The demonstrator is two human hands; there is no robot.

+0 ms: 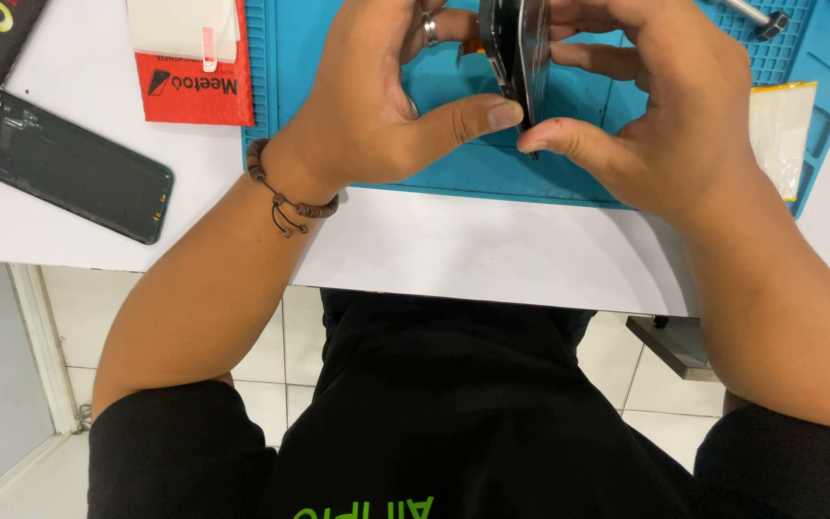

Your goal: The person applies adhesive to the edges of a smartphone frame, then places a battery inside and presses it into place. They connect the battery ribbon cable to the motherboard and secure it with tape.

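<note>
Head-worn view, steeply down, close

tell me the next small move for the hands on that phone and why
Probably ease the thumbs apart a little: the left hand and right hand hold the dark phone edge-on above the blue mat, both thumb tips pressed at its lower edge, where the layers look slightly parted.

Bright even overhead light, soft shadows, sharp focus, slight wide-angle distortion at edges.

Left hand (377, 106) and right hand (655, 115) meet at the far centre, thumbs nearly touching, fingers curled inward, apparently pinching; forearms angle outward.
</note>
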